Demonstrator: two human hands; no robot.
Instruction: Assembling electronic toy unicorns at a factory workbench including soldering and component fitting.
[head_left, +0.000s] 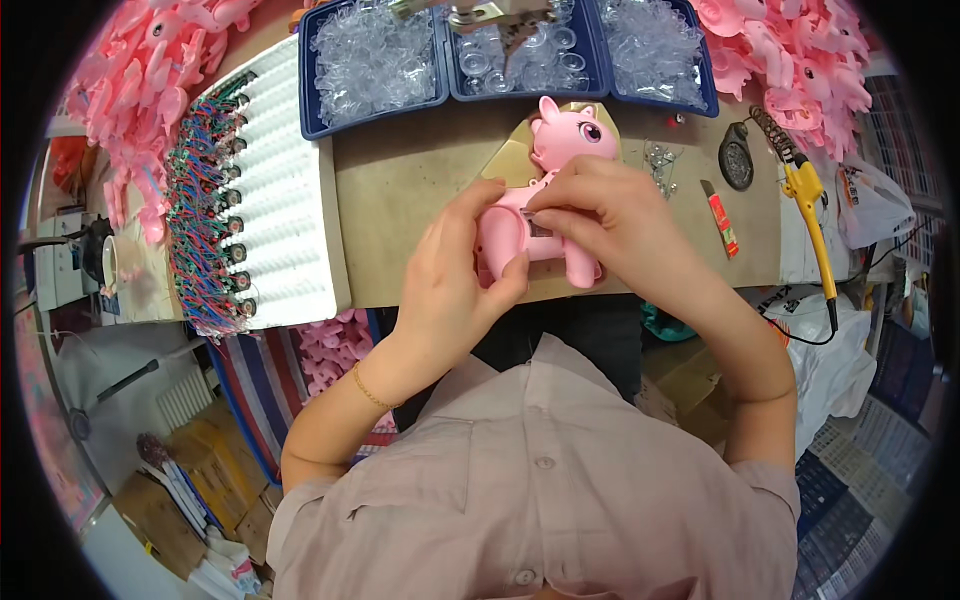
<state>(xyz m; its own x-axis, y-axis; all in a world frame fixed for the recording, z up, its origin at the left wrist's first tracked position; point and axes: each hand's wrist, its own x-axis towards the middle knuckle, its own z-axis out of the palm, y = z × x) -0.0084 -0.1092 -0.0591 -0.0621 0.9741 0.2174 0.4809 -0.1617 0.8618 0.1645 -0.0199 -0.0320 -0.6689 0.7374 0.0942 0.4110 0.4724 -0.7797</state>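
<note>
Head view: we see the pink toy pony [548,248] between our two hands, at the table's [400,200] near edge, head farther from us than its legs. Our left hand [440,265] grips the rump from the left. Our right hand [618,212] bends over its side from the right, touching it; we cannot tell whether the fingertips close on anything small.

Left grip [447,262] and right grip [612,207]: two. Between them, pink pony toy [545,248]: one. Beyond, blue trays [530,96]: three. Leftward, white foam tray [292,205]: one. Rightward, yellow soldering iron [812,210]: one; black oval piece [737,160]: one.
</note>
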